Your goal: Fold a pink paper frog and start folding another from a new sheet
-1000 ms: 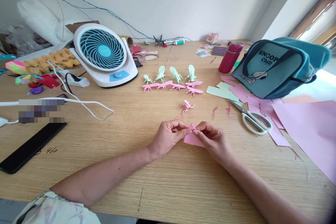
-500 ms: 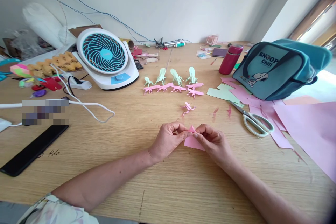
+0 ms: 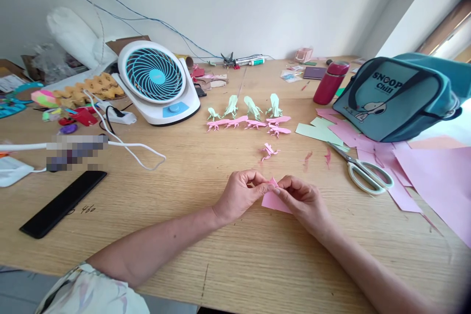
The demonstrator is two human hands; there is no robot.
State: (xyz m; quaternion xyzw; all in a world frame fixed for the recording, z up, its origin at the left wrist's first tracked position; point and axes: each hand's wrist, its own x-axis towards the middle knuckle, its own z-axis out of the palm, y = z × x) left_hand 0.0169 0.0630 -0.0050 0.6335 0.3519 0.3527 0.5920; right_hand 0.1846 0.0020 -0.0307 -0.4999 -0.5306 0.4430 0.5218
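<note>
Between my two hands is a small piece of pink paper [image 3: 275, 203], its upper end folded to a point. My left hand [image 3: 239, 195] pinches the folded end between thumb and fingers. From the other side, my right hand [image 3: 307, 202] pinches the same paper close to the left thumb. The fingertips behind the fold are partly hidden. Just beyond my hands lies a small pink folded paper figure [image 3: 269, 151]. Farther back stand several pink paper insects [image 3: 235, 121] in a row, with several pale green ones [image 3: 252, 108] behind them.
White-handled scissors [image 3: 368, 174] lie right of my hands, beside pink sheets [image 3: 434, 176] and green paper strips [image 3: 320, 132]. A red flask [image 3: 331, 83] and a teal bag [image 3: 397, 100] stand behind. At left are a fan [image 3: 156, 78], a white cable [image 3: 147, 145] and a black flat case [image 3: 64, 203].
The whole view has shifted slightly, so things appear a little farther right. Both hands keep their pinch on the pink paper, with hardly any movement of the fingers.
</note>
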